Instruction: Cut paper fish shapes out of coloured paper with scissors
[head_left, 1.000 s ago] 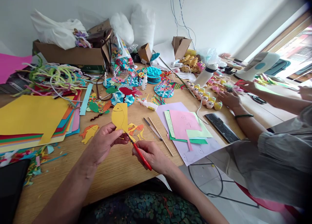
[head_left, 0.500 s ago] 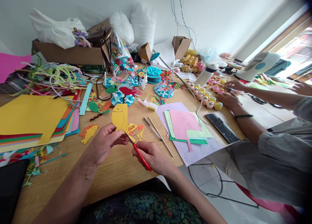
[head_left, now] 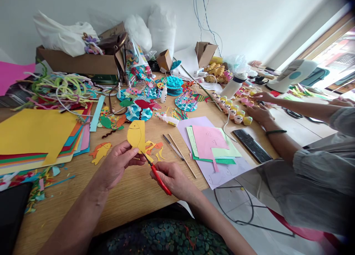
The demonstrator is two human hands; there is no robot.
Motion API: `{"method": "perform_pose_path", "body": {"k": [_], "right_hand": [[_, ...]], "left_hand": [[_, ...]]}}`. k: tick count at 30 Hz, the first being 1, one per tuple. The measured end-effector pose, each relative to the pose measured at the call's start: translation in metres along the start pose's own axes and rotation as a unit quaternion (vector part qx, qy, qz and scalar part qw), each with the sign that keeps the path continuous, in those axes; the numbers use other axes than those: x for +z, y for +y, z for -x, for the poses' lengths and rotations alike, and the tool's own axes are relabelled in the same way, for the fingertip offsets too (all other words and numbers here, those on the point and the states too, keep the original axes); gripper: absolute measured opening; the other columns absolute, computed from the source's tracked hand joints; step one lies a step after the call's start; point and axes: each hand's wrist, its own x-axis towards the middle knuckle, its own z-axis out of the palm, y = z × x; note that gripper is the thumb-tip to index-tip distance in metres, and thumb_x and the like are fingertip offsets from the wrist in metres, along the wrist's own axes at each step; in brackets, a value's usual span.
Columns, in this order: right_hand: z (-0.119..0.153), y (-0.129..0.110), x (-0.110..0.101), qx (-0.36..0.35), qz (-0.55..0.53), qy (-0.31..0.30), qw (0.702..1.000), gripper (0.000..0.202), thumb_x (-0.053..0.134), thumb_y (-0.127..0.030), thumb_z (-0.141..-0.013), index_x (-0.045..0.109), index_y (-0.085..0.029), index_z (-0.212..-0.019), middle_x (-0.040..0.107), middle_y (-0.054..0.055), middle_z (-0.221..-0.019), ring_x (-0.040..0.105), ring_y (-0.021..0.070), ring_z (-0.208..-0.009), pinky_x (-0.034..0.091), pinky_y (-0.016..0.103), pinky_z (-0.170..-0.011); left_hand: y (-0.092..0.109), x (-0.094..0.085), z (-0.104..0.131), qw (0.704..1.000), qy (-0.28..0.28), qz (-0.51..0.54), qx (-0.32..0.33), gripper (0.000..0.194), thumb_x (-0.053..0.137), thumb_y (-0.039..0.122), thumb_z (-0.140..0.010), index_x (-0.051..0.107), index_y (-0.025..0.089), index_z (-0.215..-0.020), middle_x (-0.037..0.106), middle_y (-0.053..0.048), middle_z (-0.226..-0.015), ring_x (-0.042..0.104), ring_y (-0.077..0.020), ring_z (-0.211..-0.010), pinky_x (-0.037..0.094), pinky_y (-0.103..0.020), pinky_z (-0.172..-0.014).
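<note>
Yellow paper (head_left: 138, 136) bearing a drawn fish (head_left: 134, 131), raised over the table (head_left: 130, 201) at the blades of red-handled scissors (head_left: 161, 180).

A stack of coloured sheets (head_left: 33, 131) lies far left, then a yellow cut-out fish (head_left: 102, 153) on the wood; beside it the left hand (head_left: 122, 159) pinches the paper's lower end between thumb and fingers. The drawn fish has its head away from the person, long axis running nearly straight away, tail end by the fingers. Cutting appears to be the step in hand; the next snip seems to call for a steady left pinch and blades kept to the pencilled edge. To the right, the right hand (head_left: 173, 177) is curled around the scissors' handles, the tool slanting up-left to its tips; how far the blades are parted I cannot tell. A pen (head_left: 173, 147) lies further right.
</note>
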Motion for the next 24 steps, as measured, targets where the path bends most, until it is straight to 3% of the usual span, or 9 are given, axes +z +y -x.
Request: {"method": "perform_pose_path", "body": {"k": [7,24], "right_hand": [[-0.0001,0.0031,0.0035,0.001,-0.009,-0.002,1.000,0.044,0.047,-0.056,-0.091,0.050,-0.018,-0.068,0.041,-0.004,-0.061,0.035,0.0106,-0.058,0.027,0.024,-0.053],[0.0024,0.0046,0.0006,-0.017,-0.004,-0.003,1.000,0.045,0.045,-0.055,-0.093,0.048,-0.017,-0.068,0.040,-0.004,-0.062,0.036,0.0103,-0.059,0.027,0.023,-0.053]], "left_hand": [[0.0015,-0.0009,0.0015,1.000,0.012,-0.020,0.011,0.016,0.077,0.028,-0.061,0.072,0.017,-0.071,0.073,-0.002,-0.066,0.066,-0.0150,-0.059,0.057,-0.026,-0.059],[0.0009,0.0017,0.0029,0.999,-0.021,-0.040,0.001,0.013,0.075,0.028,-0.065,0.074,0.018,-0.073,0.074,-0.002,-0.068,0.066,-0.0152,-0.061,0.057,-0.026,-0.059]]}}
